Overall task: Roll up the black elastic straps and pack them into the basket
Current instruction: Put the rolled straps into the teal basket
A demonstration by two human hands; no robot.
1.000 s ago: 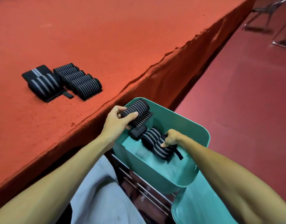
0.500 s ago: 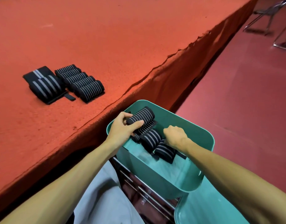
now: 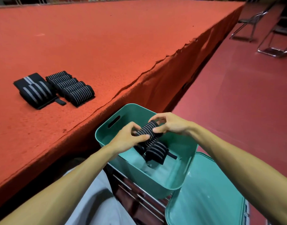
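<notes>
A teal plastic basket (image 3: 176, 179) stands below the edge of the red table. Over it, both hands hold one rolled black strap with thin white stripes (image 3: 149, 131): my left hand (image 3: 129, 138) pinches its near end, my right hand (image 3: 169, 123) pinches its far end. Under that roll, more rolled straps (image 3: 156, 151) lie on the basket floor, partly hidden by it. On the table at the left lies a row of rolled straps (image 3: 71, 87) beside a wider black strap with grey stripes (image 3: 35, 90).
The red felt table (image 3: 107, 46) fills the upper left, its ragged edge running diagonally. A teal lid (image 3: 209, 197) lies next to the basket at lower right, above a rack of metal bars (image 3: 136, 194). Metal chairs (image 3: 269, 30) stand on the dark red floor, far right.
My right hand left the rolls on the basket floor and came up to the far end of the roll my left hand holds. That roll is now gripped by both hands.
</notes>
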